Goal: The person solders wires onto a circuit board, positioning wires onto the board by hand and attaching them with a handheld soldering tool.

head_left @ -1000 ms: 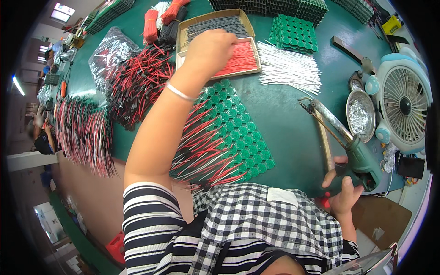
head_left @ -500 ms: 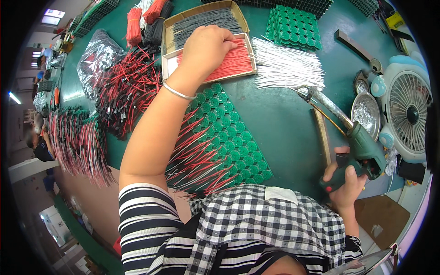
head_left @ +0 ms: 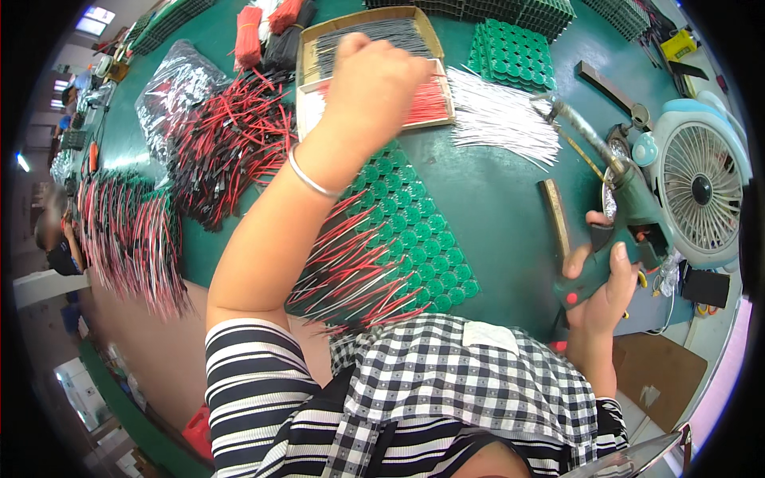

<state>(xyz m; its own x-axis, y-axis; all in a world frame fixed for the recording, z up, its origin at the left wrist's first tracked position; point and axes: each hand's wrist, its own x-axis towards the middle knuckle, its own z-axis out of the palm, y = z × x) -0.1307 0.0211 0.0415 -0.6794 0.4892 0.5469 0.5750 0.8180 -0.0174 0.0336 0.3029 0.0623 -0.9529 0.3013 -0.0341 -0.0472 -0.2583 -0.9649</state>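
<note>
My left hand (head_left: 374, 92) is closed above the box of red wires (head_left: 428, 103), its fingers curled away from view. What they pinch, if anything, is hidden. A box of dark grey wires (head_left: 382, 40) sits just behind. My right hand (head_left: 610, 299) grips a green soldering gun (head_left: 629, 203) by its handle, its metal tip tilted up and to the left. Between my arms lies a sheet of round green circuit boards (head_left: 422, 239). Red, white and black wires (head_left: 343, 275) fan out over the left side of that sheet.
White wires (head_left: 506, 119) lie in a loose pile beside stacked green boards (head_left: 514, 56). A fan (head_left: 701, 187) stands at the right, near a wooden strip (head_left: 555, 215). Red and black wire bundles (head_left: 235, 143), a clear plastic bag (head_left: 175, 95) and wired boards (head_left: 131, 239) occupy the left.
My left hand has risen slightly and shifted right over the red wires, its fingers curling. The soldering gun in my right hand has moved a little right and up.
</note>
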